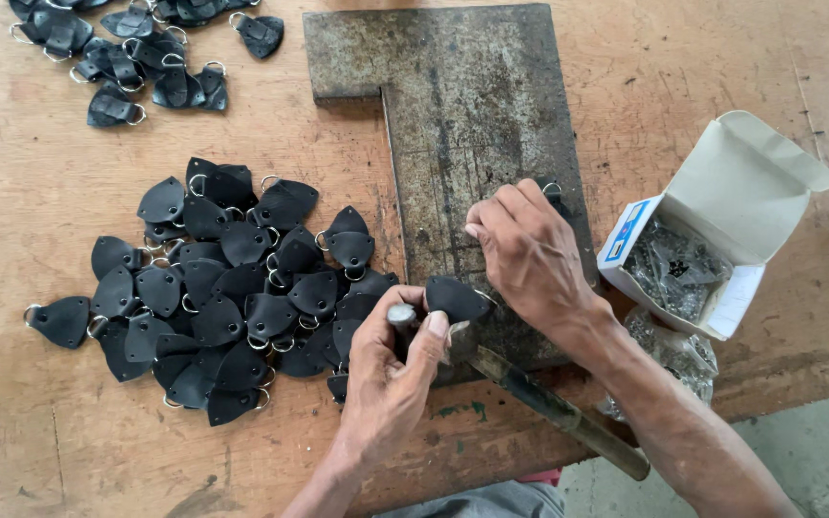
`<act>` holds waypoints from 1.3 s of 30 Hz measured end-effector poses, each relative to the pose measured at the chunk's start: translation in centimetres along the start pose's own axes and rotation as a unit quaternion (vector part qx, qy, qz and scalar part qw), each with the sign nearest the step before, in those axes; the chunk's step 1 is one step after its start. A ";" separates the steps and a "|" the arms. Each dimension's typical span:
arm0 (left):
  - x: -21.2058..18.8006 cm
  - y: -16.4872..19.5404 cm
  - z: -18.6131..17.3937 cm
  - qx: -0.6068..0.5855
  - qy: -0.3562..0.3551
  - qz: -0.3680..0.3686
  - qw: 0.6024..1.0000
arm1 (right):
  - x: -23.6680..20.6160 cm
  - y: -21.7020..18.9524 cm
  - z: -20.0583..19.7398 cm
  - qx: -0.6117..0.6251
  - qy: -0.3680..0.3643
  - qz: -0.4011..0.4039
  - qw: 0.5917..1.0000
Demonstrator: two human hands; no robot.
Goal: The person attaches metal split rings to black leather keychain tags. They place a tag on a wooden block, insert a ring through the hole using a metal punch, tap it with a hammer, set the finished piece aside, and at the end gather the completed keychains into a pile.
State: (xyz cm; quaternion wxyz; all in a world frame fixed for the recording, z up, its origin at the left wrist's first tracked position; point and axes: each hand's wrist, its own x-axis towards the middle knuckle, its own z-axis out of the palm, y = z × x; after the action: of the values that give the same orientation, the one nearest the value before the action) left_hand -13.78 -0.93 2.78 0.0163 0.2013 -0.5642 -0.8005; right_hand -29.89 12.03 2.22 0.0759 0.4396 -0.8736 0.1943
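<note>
We look steeply down from one head-worn camera, close above the wooden table [40, 441], with no second view.

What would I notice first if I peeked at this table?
Probably the big heap of black leather tabs with metal rings, spread left of the hands. Next, the rusty metal plate in the middle, where the right hand presses down and the left hand pinches one tab. An open box sits at the right.

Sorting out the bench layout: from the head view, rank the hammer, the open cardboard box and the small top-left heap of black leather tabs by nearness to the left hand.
1. hammer, beside the left hand.
2. open cardboard box, far right.
3. small heap of leather tabs, top-left corner.
</note>
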 end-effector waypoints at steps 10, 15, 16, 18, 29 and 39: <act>-0.1 -1.3 0.4 0.021 0.026 0.062 0.998 | -8.4 -2.8 -5.5 0.129 -0.064 0.049 0.988; -0.5 -1.2 0.8 0.009 -0.006 0.054 0.998 | -14.2 -5.2 -6.5 0.073 -0.222 0.026 0.972; -0.7 -1.2 0.9 -0.001 -0.010 0.047 0.999 | -14.9 -5.4 -6.7 0.082 -0.186 -0.017 0.979; -0.7 -1.1 1.1 -0.019 -0.017 0.035 0.999 | -15.6 -5.5 -6.2 0.072 -0.144 -0.068 0.985; -1.4 -1.0 4.7 0.022 -0.060 -0.014 0.998 | -17.3 -6.3 -4.9 0.060 -0.288 -0.044 0.955; -1.7 -2.5 10.2 0.084 -0.122 -0.049 0.988 | -27.2 -1.2 -14.0 0.061 -0.525 0.157 0.834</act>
State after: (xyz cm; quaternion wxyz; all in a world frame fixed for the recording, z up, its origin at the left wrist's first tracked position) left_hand -15.14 9.53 3.90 -0.1094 0.1298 -0.6168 -0.7686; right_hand -13.11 37.22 7.09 -0.4527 0.3363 -0.8258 -0.0039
